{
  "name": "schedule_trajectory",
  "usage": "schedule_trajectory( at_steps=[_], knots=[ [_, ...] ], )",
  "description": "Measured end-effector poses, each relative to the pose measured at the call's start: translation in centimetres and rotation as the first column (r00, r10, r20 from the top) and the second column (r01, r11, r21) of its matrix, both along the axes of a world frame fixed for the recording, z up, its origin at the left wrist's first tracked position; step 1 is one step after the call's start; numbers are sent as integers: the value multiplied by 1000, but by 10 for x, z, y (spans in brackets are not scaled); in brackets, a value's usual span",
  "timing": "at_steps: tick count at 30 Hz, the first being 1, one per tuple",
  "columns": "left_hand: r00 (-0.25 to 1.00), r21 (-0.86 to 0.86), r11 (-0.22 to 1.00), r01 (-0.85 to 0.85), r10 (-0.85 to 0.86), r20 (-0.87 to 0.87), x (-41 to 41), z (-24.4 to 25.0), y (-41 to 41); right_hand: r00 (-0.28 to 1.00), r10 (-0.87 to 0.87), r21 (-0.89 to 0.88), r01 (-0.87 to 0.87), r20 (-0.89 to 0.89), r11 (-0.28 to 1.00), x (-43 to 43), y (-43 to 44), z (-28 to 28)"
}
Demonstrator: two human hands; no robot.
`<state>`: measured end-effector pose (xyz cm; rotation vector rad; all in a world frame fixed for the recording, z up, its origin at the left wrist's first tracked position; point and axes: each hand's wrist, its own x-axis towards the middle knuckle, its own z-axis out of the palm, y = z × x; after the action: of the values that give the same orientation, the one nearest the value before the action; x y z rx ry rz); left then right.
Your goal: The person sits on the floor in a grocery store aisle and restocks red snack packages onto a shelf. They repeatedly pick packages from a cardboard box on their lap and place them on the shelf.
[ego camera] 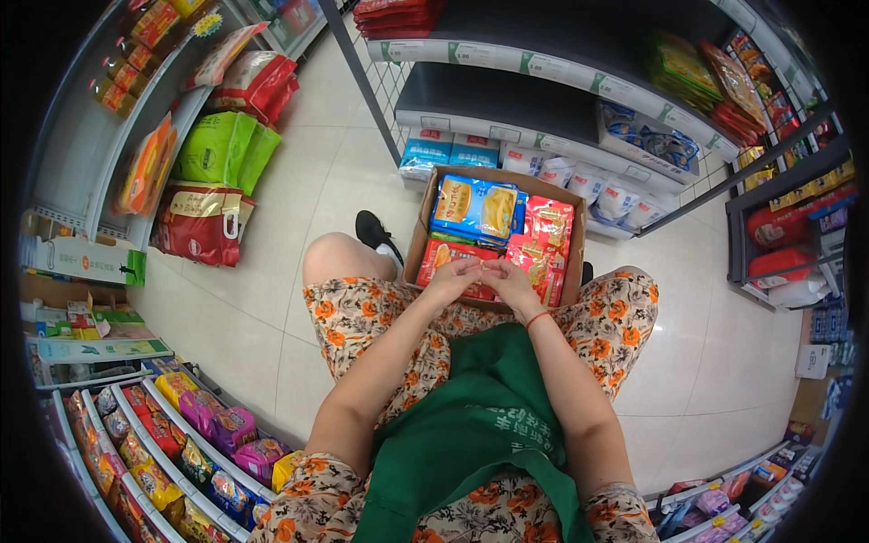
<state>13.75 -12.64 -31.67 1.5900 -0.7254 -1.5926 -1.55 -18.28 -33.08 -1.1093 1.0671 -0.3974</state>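
Note:
An open cardboard box (578, 237) stands on the floor between my knees, filled with flat food packets. Blue packets (475, 207) lie stacked in its far left part, and shiny red packets (543, 248) fill the right side. More red packets (434, 258) sit at the near left, partly covered by my fingers. My left hand (453, 279) and my right hand (514, 285) meet above the near side of the box, fingertips close together. Whether something small is pinched between them is too small to tell. A red cord circles my right wrist.
Ahead is a dark shelf unit (495, 88) with price strips; white and blue bags (523, 159) line its bottom. Large red and green bags (217, 149) stand at left. Snack racks (183, 448) curve behind me at lower left. Pale floor tiles (326, 176) surround me.

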Motion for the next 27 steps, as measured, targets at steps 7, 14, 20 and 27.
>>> schedule_trajectory(
  at_steps=[7, 14, 20, 27],
  knots=[
    [978, 35, 998, -52, 44, 203, 13, -33, -3, 997, -6, 46, 9, -76, 999, 4, -3, -15],
    [815, 74, 997, 0, -43, 577, 34, -45, -9, 983, -2, 17, 6, -184, 1000, 5, -9, -34],
    [855, -12, 990, -137, 124, 504, 58, -100, -3, 940, 63, -61, -89, -336, 994, 4, -10, -66],
    [810, 51, 991, -124, 72, 582, 53, -81, -9, 909, 47, -68, -83, -414, 994, -1, -13, -85]
  ],
)
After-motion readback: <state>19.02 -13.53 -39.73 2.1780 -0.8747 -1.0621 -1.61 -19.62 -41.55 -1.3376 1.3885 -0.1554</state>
